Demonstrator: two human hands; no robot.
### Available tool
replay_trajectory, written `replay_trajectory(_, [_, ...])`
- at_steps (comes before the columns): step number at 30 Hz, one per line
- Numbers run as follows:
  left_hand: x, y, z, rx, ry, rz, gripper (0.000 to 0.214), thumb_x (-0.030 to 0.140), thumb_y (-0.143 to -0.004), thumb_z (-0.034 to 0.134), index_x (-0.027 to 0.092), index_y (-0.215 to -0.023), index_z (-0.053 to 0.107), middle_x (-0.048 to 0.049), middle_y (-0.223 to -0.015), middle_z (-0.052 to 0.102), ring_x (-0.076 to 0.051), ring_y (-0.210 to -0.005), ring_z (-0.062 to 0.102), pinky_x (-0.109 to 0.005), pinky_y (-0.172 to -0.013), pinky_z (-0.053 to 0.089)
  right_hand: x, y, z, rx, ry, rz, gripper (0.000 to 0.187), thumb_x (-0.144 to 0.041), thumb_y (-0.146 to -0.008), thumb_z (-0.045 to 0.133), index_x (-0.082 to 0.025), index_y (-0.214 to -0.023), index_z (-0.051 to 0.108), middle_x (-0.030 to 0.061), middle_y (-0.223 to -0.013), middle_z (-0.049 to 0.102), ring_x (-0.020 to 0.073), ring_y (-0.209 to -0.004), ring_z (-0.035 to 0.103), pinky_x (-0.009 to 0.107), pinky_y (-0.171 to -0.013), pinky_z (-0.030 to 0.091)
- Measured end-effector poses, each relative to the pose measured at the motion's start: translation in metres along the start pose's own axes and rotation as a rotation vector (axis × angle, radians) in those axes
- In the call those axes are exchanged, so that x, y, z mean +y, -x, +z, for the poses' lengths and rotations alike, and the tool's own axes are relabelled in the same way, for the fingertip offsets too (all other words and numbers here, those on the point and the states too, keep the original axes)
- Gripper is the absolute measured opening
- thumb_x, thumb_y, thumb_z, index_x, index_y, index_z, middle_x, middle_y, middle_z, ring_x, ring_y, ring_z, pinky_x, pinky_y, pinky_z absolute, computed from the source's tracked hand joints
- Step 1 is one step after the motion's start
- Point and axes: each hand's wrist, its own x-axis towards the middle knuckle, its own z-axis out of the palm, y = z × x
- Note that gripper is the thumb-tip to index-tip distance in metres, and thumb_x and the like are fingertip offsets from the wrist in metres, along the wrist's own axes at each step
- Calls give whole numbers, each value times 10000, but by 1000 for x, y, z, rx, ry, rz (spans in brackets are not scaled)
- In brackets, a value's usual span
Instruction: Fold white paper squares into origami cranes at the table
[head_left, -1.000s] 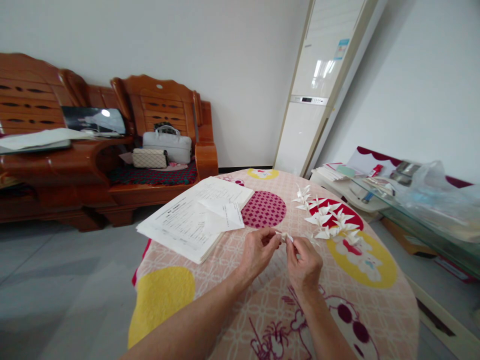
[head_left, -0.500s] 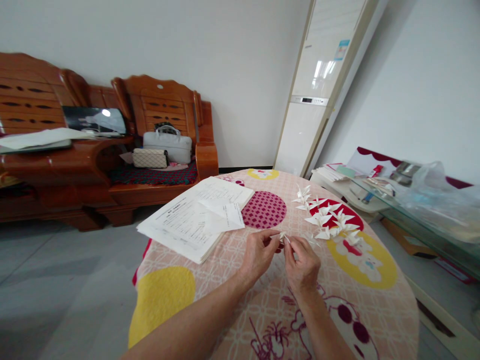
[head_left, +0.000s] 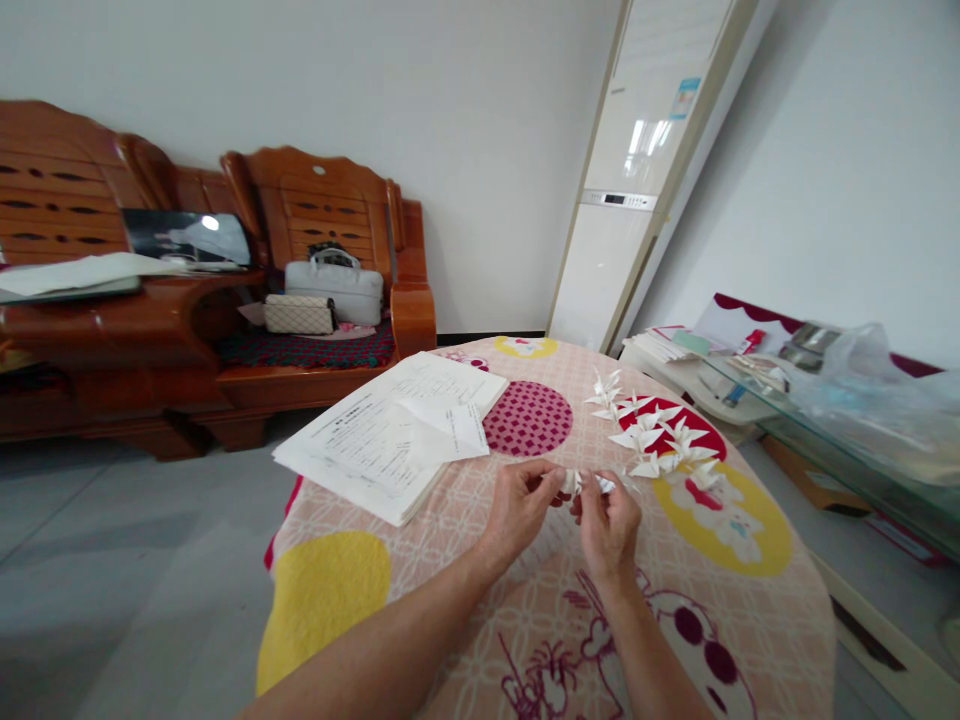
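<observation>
- Small folded white paper (head_left: 573, 484), held just above the cloth-covered table (head_left: 427, 520); its exact shape is hard to make out.
- Left hand (head_left: 517, 508) pinches the paper's left end between thumb and fingers.
- Right hand (head_left: 611, 520) pinches its right end the same way.
- White paper cranes (head_left: 643, 436) lie clustered beyond the right hand.
- Printed sheets (head_left: 360, 445) lie stacked to the left, a loose sheet (head_left: 459, 430) on top.

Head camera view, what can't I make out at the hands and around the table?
In the head view:
- Folded paper: its ends, behind the fingers of the left hand and right hand.
- Printed sheets: wording, too small.
- Wooden bench: far end, cut off by the left edge.
</observation>
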Motion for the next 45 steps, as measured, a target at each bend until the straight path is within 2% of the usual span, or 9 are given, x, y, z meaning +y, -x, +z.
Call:
replay_trajectory(6, [3, 0, 1, 20, 105, -109, 310, 396, -787, 661, 108, -670, 666, -29, -584, 628, -113, -535, 579, -215, -547, 469, 0, 1, 0, -52, -67, 56, 389, -469, -931, 465, -194, -660, 511, -21, -472, 546, 125, -431, 516, 227, -467, 398])
replay_trajectory(12, [6, 0, 1, 39, 112, -113, 279, 379, -762, 681, 106, -704, 673, -34, -591, 638, -116, -531, 579, -224, -549, 473, 2, -1, 0, -69, 41, -59, 412, -432, -948, 421, -204, -607, 462, -33, -452, 475, 118, -435, 451, 233, -462, 344])
replay_trajectory(17, [7, 1, 4, 39, 174, -183, 291, 392, -728, 711, 125, -720, 593, -8, -593, 618, -125, -521, 593, -244, -552, 503, 0, 1, 1, -55, 92, -137, 361, -370, -951, 391, -203, -642, 472, -28, -465, 493, 118, -422, 459, 232, -455, 331])
replay_trajectory(23, [1, 5, 5, -45, 1, -121, 352, 486, -836, 581, 151, -734, 546, 33, -499, 530, -88, -430, 490, -193, -443, 392, -2, 6, 4, -29, 37, -127, 331, -354, -946, 408, -200, -665, 491, -20, -486, 521, 123, -438, 485, 233, -472, 348])
replay_trajectory(27, [-1, 6, 4, -73, -24, -105, 376, 493, -873, 521, 164, -693, 503, 49, -486, 474, -69, -422, 438, -187, -445, 343, -4, 8, 6, -61, -139, -6, 343, -382, -919, 482, -198, -630, 494, -27, -476, 515, 111, -437, 468, 228, -466, 356])
replay_trajectory(31, [5, 5, 6, -65, 105, -155, 361, 484, -835, 569, 166, -681, 495, 67, -458, 418, -58, -399, 367, -191, -417, 278, -6, 9, 10, -125, -525, 245, 389, -426, -890, 532, -201, -580, 462, -69, -403, 403, 77, -341, 354, 206, -359, 276])
replay_trajectory(35, [9, 6, 7, -93, 254, -262, 357, 476, -792, 622, 165, -672, 493, 82, -426, 380, -40, -367, 283, -200, -400, 175, -8, 7, 13, -150, -782, 401, 427, -431, -830, 617, -202, -534, 411, -101, -393, 292, 55, -306, 291, 193, -315, 238])
replay_trajectory(41, [5, 6, 7, -110, 369, -307, 366, 452, -772, 653, 150, -638, 497, 64, -430, 432, -31, -359, 311, -196, -412, 197, -8, 5, 11, -190, -940, 524, 403, -412, -759, 702, -197, -559, 426, -113, -419, 298, 49, -302, 303, 190, -305, 252])
replay_trajectory(45, [3, 3, 2, -167, 343, -312, 358, 448, -787, 636, 147, -642, 507, 22, -469, 523, -64, -378, 438, -196, -424, 300, -9, 4, 10, -215, -927, 550, 411, -428, -755, 701, -198, -555, 425, -107, -415, 315, 53, -307, 324, 188, -306, 252])
